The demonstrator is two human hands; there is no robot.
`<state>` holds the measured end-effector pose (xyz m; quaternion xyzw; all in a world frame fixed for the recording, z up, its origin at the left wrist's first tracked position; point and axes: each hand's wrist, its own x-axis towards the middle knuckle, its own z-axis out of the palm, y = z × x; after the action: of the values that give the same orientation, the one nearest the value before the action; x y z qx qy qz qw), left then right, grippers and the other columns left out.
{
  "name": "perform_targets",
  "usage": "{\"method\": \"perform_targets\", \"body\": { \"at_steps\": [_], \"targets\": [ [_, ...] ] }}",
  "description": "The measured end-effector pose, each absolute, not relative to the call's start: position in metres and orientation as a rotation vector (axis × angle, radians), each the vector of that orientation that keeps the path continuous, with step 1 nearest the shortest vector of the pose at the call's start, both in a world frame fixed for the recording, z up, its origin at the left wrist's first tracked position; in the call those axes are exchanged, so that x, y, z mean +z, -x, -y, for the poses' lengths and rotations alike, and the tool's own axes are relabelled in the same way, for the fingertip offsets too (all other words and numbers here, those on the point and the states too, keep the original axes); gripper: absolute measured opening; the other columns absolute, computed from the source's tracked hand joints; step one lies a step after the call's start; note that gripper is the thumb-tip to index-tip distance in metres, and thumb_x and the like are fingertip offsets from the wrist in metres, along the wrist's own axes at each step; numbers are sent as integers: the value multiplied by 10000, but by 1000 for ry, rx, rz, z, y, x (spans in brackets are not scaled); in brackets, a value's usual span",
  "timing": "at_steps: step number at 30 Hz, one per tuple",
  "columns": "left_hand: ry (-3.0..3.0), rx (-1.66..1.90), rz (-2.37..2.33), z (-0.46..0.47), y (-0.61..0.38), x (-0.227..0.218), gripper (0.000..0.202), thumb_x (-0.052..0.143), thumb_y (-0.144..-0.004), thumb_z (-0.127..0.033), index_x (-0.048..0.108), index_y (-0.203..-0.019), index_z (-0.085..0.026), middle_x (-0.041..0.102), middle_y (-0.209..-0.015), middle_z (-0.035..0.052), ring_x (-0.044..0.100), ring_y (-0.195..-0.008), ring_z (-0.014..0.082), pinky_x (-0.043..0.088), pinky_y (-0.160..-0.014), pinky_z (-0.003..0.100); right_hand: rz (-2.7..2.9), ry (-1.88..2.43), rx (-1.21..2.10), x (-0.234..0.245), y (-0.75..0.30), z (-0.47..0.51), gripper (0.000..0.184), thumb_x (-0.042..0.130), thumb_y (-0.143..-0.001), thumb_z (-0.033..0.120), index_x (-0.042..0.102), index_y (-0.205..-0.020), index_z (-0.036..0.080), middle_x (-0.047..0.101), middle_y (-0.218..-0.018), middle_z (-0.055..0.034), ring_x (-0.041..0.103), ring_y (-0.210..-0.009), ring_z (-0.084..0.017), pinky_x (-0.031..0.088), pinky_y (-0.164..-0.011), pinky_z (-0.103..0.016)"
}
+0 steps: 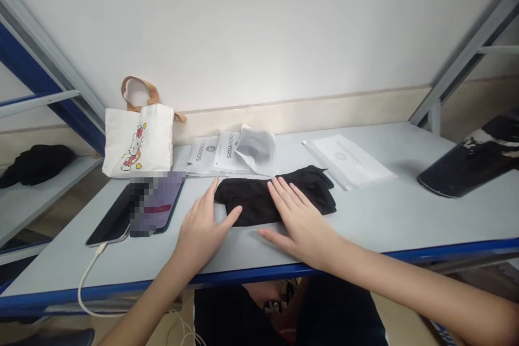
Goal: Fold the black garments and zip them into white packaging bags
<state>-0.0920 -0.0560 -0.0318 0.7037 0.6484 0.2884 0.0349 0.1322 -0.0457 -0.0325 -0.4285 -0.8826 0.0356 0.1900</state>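
A black garment (259, 194), folded into a flat oblong, lies on the grey table (385, 211) in front of me. My left hand (200, 230) lies flat and open at its left end, the thumb touching the cloth's near edge. My right hand (298, 213) rests open on the garment's middle, fingers stretched out and pressed on the fabric. Neither hand grips anything.
A white tote bag with a cartoon print (138, 138) stands at the back left. Beside it lie white plastic packets (231, 154) and another flat packet (348, 159). A tablet with a white cable (138, 208) lies left. A dark object (470, 165) sits at the right edge.
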Motion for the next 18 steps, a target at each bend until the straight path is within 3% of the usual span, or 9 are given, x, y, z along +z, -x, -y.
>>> {"method": "perform_targets", "body": {
  "at_steps": [6, 9, 14, 18],
  "targets": [
    [-1996, 845, -1950, 42, 89, -43, 682, 545, -798, -510, 312, -1376, -232, 556, -1247, 141, 515, -1166, 311, 459, -879, 457, 2483, 1313, 174, -47, -113, 26, 1043, 331, -739, 789, 284, -1396, -19, 246, -1449, -226, 174, -1362, -329, 178, -1119, -504],
    [-1803, 992, -1798, 35, 85, -47, 617, 567, -801, -438, 346, -1343, -243, 598, -1165, 114, 567, -1101, 267, 476, -872, 415, 2492, 1334, 162, -48, -114, 25, 1045, 345, -743, 777, 274, -1395, -35, 224, -1455, -227, 157, -1367, -322, 165, -1127, -482],
    [-1479, 1262, -1567, 21, 70, -27, 485, 554, -797, -290, 415, -1259, -239, 608, -1069, 65, 643, -773, 148, 519, -728, 301, 2494, 1394, 133, -46, -117, 29, 1021, 373, -757, 744, 260, -1398, -43, 227, -1459, -217, 161, -1369, -307, 190, -1129, -447],
    [-1711, 1479, -1559, 9, 27, 3, 450, 574, -776, -245, 455, -1210, -242, 591, -969, 25, 597, -821, 141, 494, -755, 279, 2404, 1395, 30, -54, -115, 30, 923, 378, -799, 693, 317, -1381, -20, 325, -1428, -220, 235, -1351, -317, 222, -1119, -460]
  ]
}}
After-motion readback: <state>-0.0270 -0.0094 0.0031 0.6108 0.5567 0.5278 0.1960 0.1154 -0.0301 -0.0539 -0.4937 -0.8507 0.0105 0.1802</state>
